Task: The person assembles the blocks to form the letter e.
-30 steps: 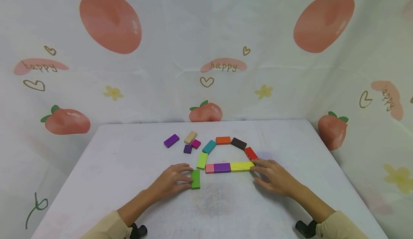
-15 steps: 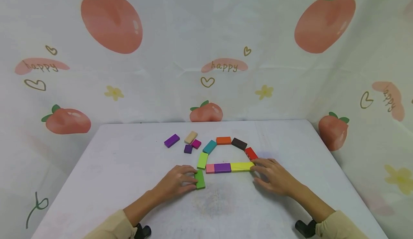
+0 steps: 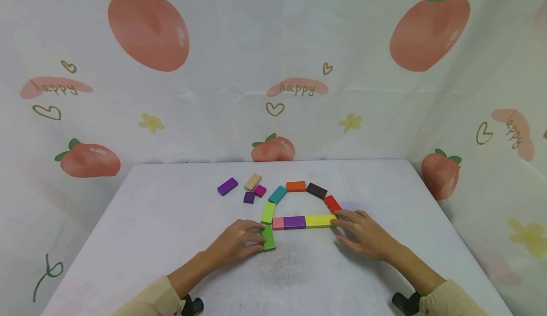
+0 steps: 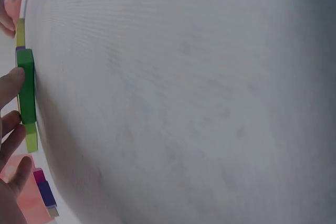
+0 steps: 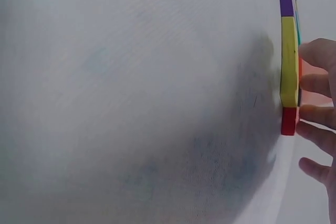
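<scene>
In the head view, the left grip [image 3: 239, 241] lies with thumb and fingers apart, their tips against the near long side of the green block [image 3: 268, 238]. That block lies flat on the white tabletop [image 3: 141, 230], just right of this grip. Ahead of the grip and to its right, the lime block [image 3: 268, 212] meets the green block's far end. From there a curve of teal block [image 3: 278, 194], orange block [image 3: 296, 186], dark block [image 3: 316, 190] and red block [image 3: 332, 204] bends round toward the right grip [image 3: 363, 234]. Its fingers are spread, with tips at the right end of the yellow block [image 3: 319, 221] and the near end of the red block. Between the two grips, the purple block [image 3: 294, 222] and pink block [image 3: 278, 223] line up with the yellow one. Well ahead of the left grip lie the violet block [image 3: 227, 186], beige block [image 3: 253, 181], magenta block [image 3: 260, 190] and indigo block [image 3: 249, 197].

In the left wrist view, the left grip's digits spread along the green block, touching it; the lime block adjoins one end.

In the right wrist view, the right grip's separated fingertips sit behind the yellow block, and red shows past its end.
</scene>
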{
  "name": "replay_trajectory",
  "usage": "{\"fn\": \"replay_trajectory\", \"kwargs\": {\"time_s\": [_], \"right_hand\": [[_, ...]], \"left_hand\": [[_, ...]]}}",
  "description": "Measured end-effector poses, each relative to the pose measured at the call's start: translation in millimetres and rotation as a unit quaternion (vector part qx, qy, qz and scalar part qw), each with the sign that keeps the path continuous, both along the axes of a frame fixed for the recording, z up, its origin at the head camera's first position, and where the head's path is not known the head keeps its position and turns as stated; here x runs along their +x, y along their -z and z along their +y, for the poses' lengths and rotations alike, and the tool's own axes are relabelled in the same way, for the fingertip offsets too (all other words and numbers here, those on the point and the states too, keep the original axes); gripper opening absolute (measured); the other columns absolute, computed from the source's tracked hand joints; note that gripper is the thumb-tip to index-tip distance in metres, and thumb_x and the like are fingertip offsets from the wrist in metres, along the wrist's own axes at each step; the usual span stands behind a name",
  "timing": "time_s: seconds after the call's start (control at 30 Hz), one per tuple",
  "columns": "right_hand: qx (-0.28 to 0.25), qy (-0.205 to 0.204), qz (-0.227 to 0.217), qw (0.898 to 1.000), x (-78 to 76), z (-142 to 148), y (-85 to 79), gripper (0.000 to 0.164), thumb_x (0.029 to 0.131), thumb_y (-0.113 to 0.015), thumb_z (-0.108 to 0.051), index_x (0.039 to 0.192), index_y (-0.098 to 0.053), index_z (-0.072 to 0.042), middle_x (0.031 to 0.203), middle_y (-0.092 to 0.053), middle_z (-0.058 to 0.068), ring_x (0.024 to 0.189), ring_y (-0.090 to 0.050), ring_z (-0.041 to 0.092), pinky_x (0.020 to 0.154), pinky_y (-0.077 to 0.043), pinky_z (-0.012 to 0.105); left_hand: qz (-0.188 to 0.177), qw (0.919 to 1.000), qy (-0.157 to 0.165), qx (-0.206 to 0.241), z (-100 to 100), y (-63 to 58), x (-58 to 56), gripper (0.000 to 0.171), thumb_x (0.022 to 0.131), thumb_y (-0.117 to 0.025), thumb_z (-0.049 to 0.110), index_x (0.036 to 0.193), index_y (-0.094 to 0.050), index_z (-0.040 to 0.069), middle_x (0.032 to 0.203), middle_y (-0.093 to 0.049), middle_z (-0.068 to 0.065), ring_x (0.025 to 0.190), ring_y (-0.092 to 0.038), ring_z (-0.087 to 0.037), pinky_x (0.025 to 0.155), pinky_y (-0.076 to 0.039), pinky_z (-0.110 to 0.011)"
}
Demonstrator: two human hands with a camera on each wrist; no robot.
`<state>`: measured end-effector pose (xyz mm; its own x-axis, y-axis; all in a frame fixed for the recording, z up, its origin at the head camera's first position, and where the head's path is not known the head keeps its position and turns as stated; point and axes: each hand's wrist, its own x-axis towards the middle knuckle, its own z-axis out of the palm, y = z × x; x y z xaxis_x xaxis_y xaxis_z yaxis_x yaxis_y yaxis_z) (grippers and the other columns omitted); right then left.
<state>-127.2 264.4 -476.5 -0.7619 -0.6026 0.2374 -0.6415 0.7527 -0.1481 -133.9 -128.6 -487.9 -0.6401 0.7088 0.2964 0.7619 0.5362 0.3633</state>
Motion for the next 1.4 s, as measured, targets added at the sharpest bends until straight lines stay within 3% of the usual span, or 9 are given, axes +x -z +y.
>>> {"fn": "replay_trajectory", "kwargs": {"time_s": [0.7,1.4], "right_hand": [[0.021,0.004,-0.042,0.999,-3.5,-2.2,-2.5,0.039,0.087,-0.074,-0.028,0.124,-0.07,-0.017,0.138,-0.059,0.013,0.125,-0.056,0.031,0.098,-0.047,0.057],[0.007,0.001,-0.032,0.999,-5.1,-1.4,0.2,0.038,0.085,-0.075,-0.027,0.122,-0.071,-0.017,0.136,-0.061,0.013,0.123,-0.058,0.031,0.097,-0.049,0.056]], "left_hand": [[-0.016,0.9998,0.003,0.007,1.8,2.1,-4.2,0.023,0.086,-0.079,0.027,0.106,-0.08,0.016,0.119,-0.071,-0.001,0.114,-0.064,-0.017,0.096,-0.053,-0.038],[-0.029,0.9995,-0.002,0.01,3.5,-0.9,-4.0,0.023,0.086,-0.079,0.026,0.106,-0.08,0.014,0.118,-0.071,-0.002,0.114,-0.065,-0.018,0.096,-0.053,-0.038]]}}
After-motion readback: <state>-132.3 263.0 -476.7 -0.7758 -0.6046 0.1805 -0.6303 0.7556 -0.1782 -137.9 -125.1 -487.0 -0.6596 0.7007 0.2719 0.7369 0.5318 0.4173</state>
